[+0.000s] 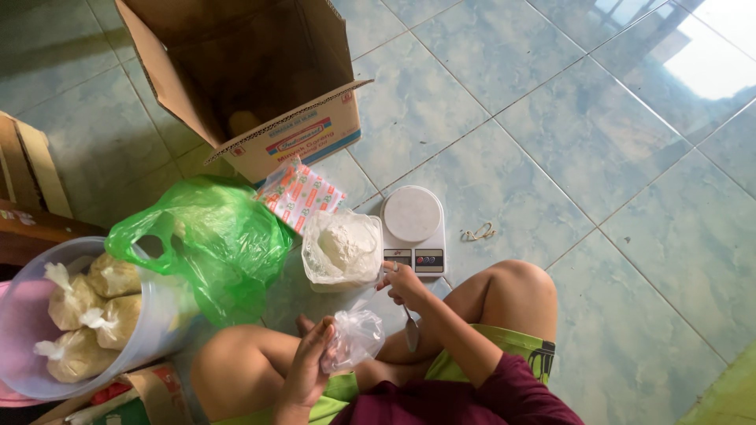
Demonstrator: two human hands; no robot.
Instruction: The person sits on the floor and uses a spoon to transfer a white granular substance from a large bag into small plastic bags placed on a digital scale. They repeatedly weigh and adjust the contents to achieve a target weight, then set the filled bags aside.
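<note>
Left hand (309, 364) grasps a small clear plastic bag (353, 338); right hand (402, 282) clenches a metal spoon (411, 332).
A white digital kitchen scale (414, 227) sits on the tiled floor (598, 157) beside them.

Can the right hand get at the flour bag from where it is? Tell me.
Probably yes. The right hand, holding a spoon, sits just beside the open flour bag, with nothing between them. The left hand holds a small clear bag lower down, out of the way.
</note>
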